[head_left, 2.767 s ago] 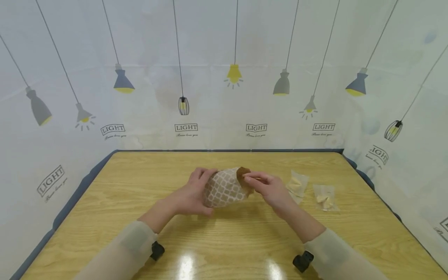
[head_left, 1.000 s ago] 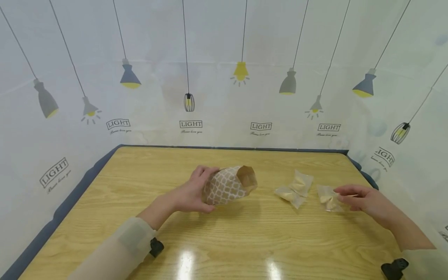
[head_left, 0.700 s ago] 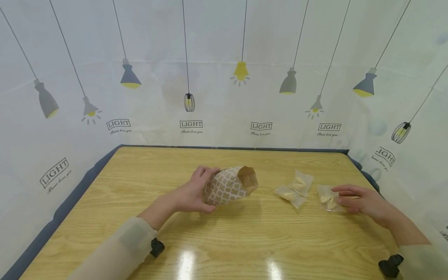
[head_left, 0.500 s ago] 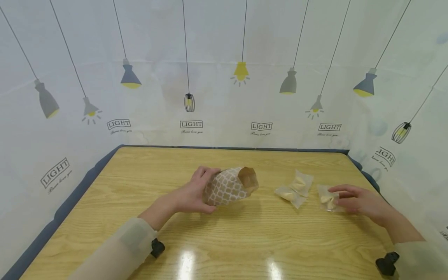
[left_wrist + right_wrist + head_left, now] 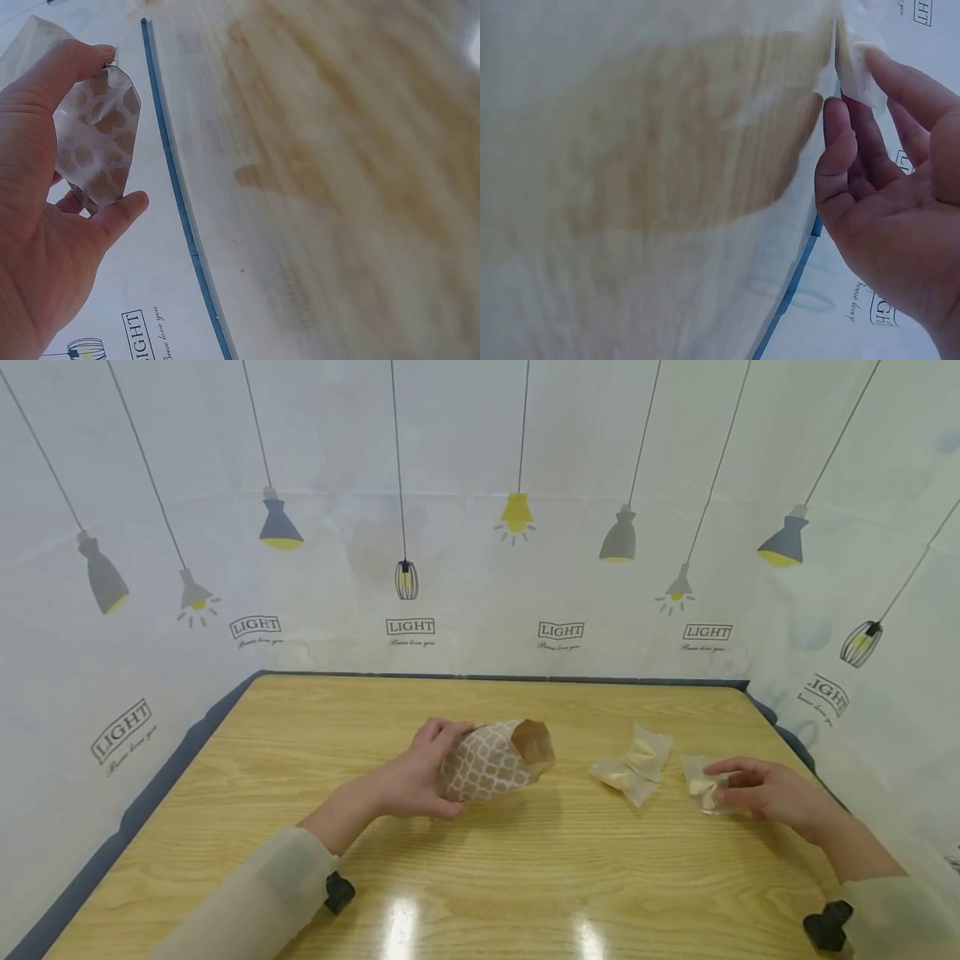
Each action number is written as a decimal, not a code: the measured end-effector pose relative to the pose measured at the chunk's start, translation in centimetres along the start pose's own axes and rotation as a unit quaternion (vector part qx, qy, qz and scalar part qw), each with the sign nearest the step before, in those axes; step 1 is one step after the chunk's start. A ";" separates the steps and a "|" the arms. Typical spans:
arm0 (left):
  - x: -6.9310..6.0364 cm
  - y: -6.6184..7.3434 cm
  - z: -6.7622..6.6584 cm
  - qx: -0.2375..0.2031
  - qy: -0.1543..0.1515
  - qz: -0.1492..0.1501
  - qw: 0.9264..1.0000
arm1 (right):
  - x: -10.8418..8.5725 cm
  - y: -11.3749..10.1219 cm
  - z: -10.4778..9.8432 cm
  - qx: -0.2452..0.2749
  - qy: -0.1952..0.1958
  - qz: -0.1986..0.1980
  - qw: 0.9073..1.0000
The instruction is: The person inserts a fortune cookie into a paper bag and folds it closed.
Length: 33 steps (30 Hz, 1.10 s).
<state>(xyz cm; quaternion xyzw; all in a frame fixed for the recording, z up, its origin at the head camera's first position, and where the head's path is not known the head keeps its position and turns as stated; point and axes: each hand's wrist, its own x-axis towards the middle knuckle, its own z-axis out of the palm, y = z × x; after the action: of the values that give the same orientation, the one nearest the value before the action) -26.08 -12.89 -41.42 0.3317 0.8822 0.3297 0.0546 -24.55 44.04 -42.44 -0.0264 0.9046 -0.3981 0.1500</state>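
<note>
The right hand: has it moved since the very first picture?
Yes. The right hand has moved rightward, toward the right edge of the table, from the mouth of the paper bag to the rightmost packet.

You are handling a paper bag [image 5: 486, 764]: its outside is looking matt and lightly creased, its mouth [image 5: 534, 747] is showing plain, dull brown paper. Right of the bag, the packets [image 5: 648, 753] are looking like thin, crinkled, see-through plastic. Beneath the bag, the tabletop [image 5: 480, 860] is showing smooth wood grain, its glossy finish throwing back glare. Beyond the bag, the wall sheet [image 5: 480, 585] is looking matt and faintly creased. Nearer you than the bag, your sleeves [image 5: 247, 889] are looking like matt cloth.
</note>
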 end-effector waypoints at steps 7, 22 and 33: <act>0.1 -0.2 0.0 0.003 -0.001 -0.002 1.000 | -0.9 -1.0 0.2 0.057 0.026 -0.051 0.997; 0.0 -0.3 -0.1 0.006 -0.002 -0.010 1.000 | -1.2 -7.8 4.0 0.055 0.021 -0.120 0.991; -0.1 -0.4 -0.2 0.010 -0.003 -0.023 1.000 | -0.7 -13.6 7.4 0.102 -0.010 -0.144 0.984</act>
<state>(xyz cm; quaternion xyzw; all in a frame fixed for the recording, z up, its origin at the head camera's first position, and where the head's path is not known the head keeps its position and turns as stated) -26.28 -13.29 -41.49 0.3128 0.8925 0.3190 0.0613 -22.68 29.60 -37.13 -0.1452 0.8443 -0.5056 0.1024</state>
